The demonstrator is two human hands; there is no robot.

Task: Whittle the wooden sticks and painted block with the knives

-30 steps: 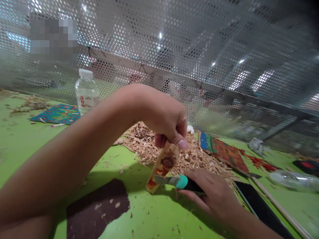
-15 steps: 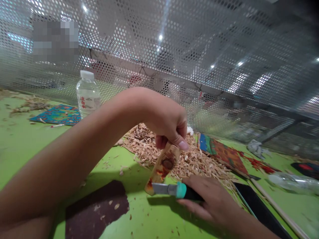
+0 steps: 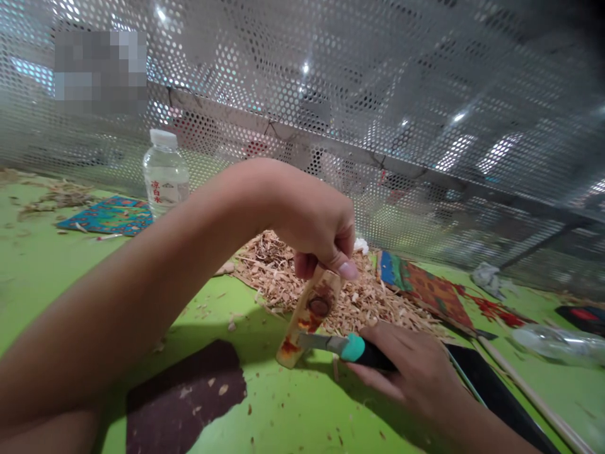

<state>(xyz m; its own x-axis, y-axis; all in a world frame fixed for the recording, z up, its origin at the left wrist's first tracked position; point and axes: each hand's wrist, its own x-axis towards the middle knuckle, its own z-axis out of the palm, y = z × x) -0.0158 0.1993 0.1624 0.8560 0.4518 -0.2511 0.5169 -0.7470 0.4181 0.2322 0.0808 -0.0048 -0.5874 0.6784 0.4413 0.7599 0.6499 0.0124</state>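
Observation:
My left hand (image 3: 326, 233) pinches the upper end of a small flat piece of wood (image 3: 302, 318), held tilted with its lower end on or just above the green table (image 3: 265, 391). The wood bears a dark round knot and red-orange stains. In my right hand (image 3: 411, 359) is a utility knife (image 3: 354, 350) with a black and turquoise handle. Its blade points left and lies against the wood's right edge near the lower end. A pile of wood shavings (image 3: 278, 271) spreads behind both hands.
A water bottle (image 3: 165, 180) stands at the left beside a blue painted board (image 3: 108, 214). Brown sandpaper (image 3: 189, 397) lies in front. To the right are another painted board (image 3: 425, 287), a black flat object (image 3: 496, 397), a wooden stick (image 3: 529, 391) and a lying clear bottle (image 3: 558, 343). Perforated metal (image 3: 265, 82) rises behind.
The knife and my right hand have moved slightly up and to the right, shifting the blade higher along the wood's edge. My left hand and the wood stay nearly in place.

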